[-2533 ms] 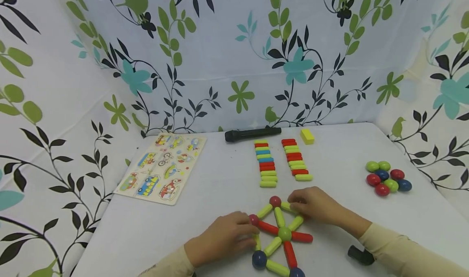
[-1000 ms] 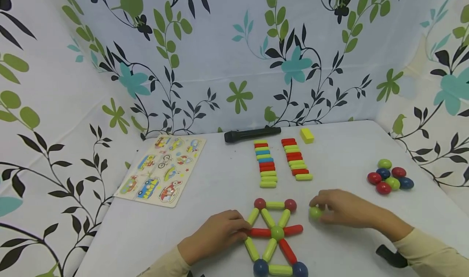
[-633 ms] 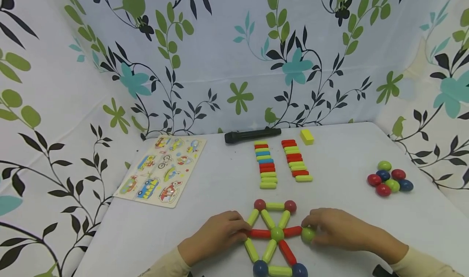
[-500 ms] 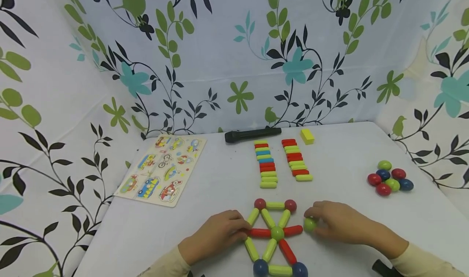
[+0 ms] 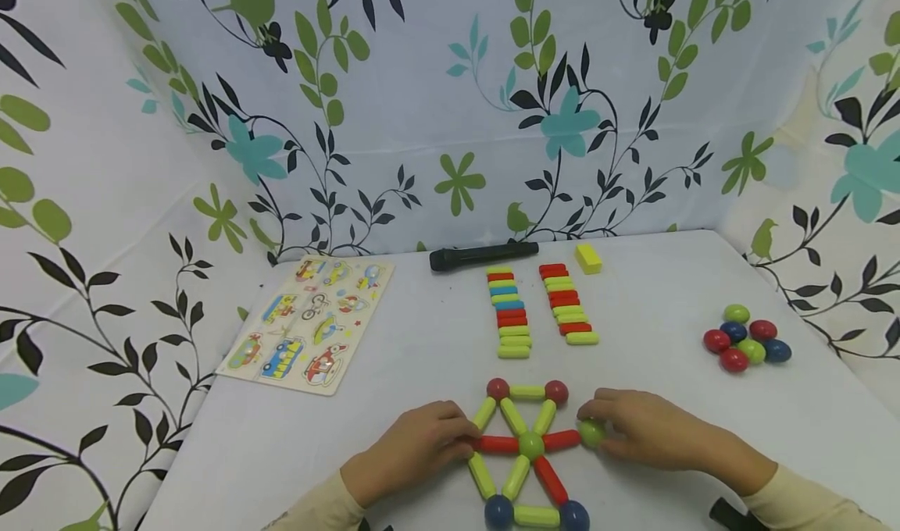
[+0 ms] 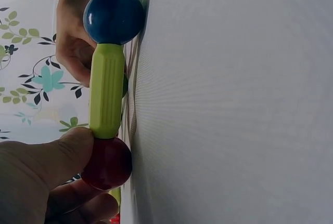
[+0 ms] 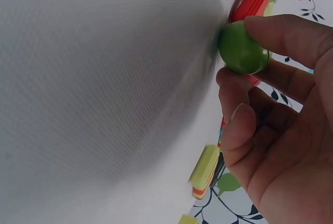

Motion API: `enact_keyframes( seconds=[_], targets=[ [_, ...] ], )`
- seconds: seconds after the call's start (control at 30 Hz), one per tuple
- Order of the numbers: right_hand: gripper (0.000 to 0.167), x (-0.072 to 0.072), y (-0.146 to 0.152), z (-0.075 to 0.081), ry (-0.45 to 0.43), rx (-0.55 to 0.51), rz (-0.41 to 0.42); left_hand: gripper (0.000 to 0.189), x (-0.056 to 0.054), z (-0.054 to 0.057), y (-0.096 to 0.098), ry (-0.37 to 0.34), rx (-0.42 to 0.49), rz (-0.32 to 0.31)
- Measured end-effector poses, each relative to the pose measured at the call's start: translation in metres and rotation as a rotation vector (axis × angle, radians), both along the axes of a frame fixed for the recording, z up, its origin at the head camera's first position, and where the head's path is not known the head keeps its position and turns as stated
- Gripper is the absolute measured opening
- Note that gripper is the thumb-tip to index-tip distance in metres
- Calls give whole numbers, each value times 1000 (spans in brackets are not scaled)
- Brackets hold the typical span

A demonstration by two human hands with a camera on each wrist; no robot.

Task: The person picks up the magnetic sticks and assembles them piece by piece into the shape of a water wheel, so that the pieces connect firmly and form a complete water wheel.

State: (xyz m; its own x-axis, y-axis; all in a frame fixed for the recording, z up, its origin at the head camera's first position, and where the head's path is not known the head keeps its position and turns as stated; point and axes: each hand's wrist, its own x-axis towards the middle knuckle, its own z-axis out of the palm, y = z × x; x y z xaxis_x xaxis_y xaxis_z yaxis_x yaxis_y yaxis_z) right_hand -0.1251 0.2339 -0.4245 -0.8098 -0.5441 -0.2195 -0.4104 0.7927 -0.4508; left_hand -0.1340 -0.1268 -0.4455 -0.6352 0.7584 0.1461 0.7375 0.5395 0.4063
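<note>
A flat wheel of magnetic rods and balls lies on the table around a central green ball point(image 5: 530, 444). My left hand point(image 5: 415, 449) grips a red ball point(image 6: 107, 164) at the wheel's left corner, largely hidden by the fingers in the head view. A light green rod point(image 6: 106, 91) joins that ball to a blue ball point(image 6: 114, 16). On the right, my right hand point(image 5: 647, 431) pinches another green ball point(image 7: 242, 47) between thumb and fingers. This ball is against the outer end of a red rod point(image 5: 562, 440). Two red balls top the wheel, joined by a rod point(image 5: 527, 392).
Loose rods lie in two columns, left point(image 5: 512, 320) and right point(image 5: 566, 304). Behind them are a black microphone point(image 5: 483, 255) and a yellow block point(image 5: 588, 258). A picture board point(image 5: 309, 320) lies left; several loose balls point(image 5: 751, 351) cluster right.
The wheel has been turned and straightened. My right hand has left its far rod, taken a green ball from near the cluster and brought it leftward to the red rod. My left hand stays at the left corner.
</note>
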Motion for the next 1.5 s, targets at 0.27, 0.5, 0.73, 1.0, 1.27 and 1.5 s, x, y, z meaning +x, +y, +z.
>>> enact_keyframes(
  seconds=[0.27,0.5,0.73,1.0,1.27,1.5],
  targets=[
    [33,2,-5,-4,-11,-40,33,21,0,-1,-1,-1,2,5],
    [26,4,-19,-12,81,18,27,21,-2,-3,-1,21,8,-5],
    [24,6,-21,-15,101,-2,2,22,-2,-3,-1,11,-6,4],
    [26,9,-16,-15,45,-100,-47,21,-3,-4,0,11,-4,6],
    [38,13,-16,-18,40,-60,-26,21,-2,-6,-1,12,-6,10],
    [38,14,-12,-13,84,-38,-20,22,-2,-4,-1,15,-3,4]
  ],
)
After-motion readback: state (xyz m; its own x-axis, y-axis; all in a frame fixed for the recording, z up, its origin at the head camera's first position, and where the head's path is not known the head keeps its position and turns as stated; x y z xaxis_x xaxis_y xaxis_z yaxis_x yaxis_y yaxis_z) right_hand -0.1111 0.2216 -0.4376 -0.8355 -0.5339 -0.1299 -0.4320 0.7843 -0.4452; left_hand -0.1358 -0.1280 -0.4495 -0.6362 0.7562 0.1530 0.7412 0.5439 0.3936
